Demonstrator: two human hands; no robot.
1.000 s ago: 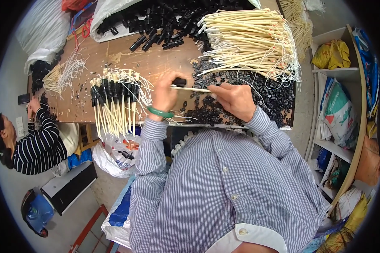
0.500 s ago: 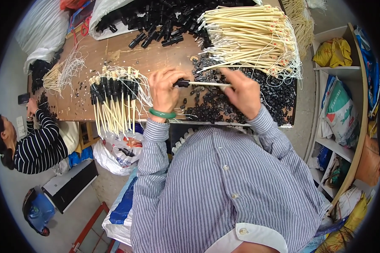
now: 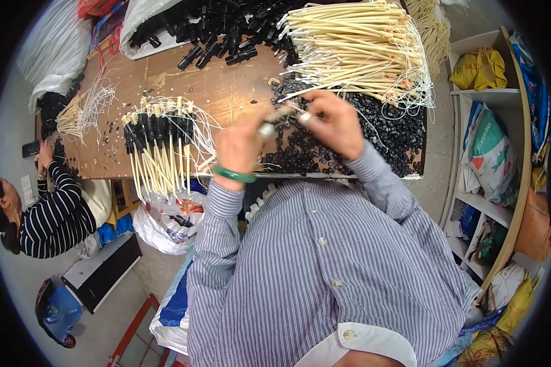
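Observation:
My left hand (image 3: 240,147), with a green bangle (image 3: 234,175) at the wrist, is closed and blurred by motion. A cream tube (image 3: 280,114) shows past its fingers. My right hand (image 3: 335,122) pinches at the tube's end, fingertips almost meeting the left hand's. Whatever thin piece lies in that pinch is too small to name. A white cover wraps each thumb. Small black plastic pieces (image 3: 373,131) lie heaped below and right of my hands. To the left stands a bundle of cream tubes with black connectors (image 3: 156,131) and white threads.
Loose cream tubes (image 3: 355,52) are stacked at the back right. Black connectors (image 3: 229,37) spill from a white sack (image 3: 139,18). A person in a striped top (image 3: 58,211) sits at the far left. Shelves (image 3: 487,92) with bags stand right, a plastic bag (image 3: 165,229) below the table edge.
The black connector and tube, stretched between my hands before, have been turned; the connector no longer shows. My right hand has moved left and up, and my hands are closer together.

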